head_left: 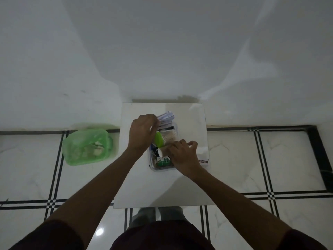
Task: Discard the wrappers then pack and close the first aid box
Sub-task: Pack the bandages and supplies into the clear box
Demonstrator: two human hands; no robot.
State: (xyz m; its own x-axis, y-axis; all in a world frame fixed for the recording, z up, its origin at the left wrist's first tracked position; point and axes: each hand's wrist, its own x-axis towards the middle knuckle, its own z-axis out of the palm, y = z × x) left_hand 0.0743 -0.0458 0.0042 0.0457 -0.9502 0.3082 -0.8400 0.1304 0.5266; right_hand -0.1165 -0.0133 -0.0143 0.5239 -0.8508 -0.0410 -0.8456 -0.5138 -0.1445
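A clear plastic first aid box [162,169] stands in the middle of a small white table [144,188], filled with supplies: a green item [159,139], cotton swabs [170,137] and a green-labelled bottle [164,161]. My left hand [142,132] grips a stack of white and blue packets [165,120] at the box's far end. My right hand [182,154] rests over the box's right side, fingers pinched on a tan roll [164,150] inside. A flat clear sheet with a printed edge [202,156], possibly the lid, lies to the right of the box.
A green plastic bin [86,147] with wrappers inside sits on the tiled floor left of the table. A white wall rises right behind the table. My legs show below the table's near edge.
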